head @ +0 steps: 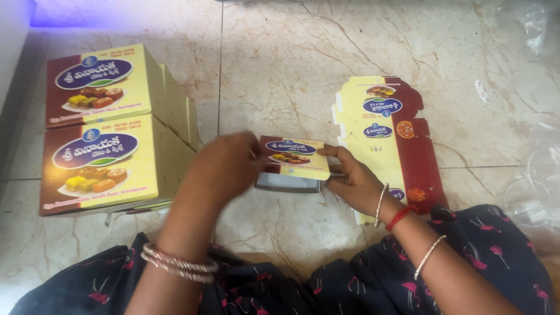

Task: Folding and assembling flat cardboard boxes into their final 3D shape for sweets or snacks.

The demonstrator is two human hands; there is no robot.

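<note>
Dark cloth with small pink bird shapes [361, 286] fills the bottom of the frame, closest to the camera. At the left side of the frame, two big yellow and brown sweet boxes [99, 125] sit side by side on the marble floor [280, 52], with flat boxes leaning behind them. Moving toward the middle, the left hand [224, 166], with bangles on its wrist, is curled over the left edge of a small box [294, 160]; its fingers are bent and mostly hidden, so how tightly they hold cannot be seen. The small box sits in the middle of the frame, just above the floor, with its yellow and brown lid on top and a pale tray under it. The right hand [356, 181] holds the right edge of the small box, fingers pinched narrow on the lid's corner. Just to the right lies a flat, unfolded box sheet [388, 140]. Clear plastic [536, 186] lies at the far right edge.
</note>
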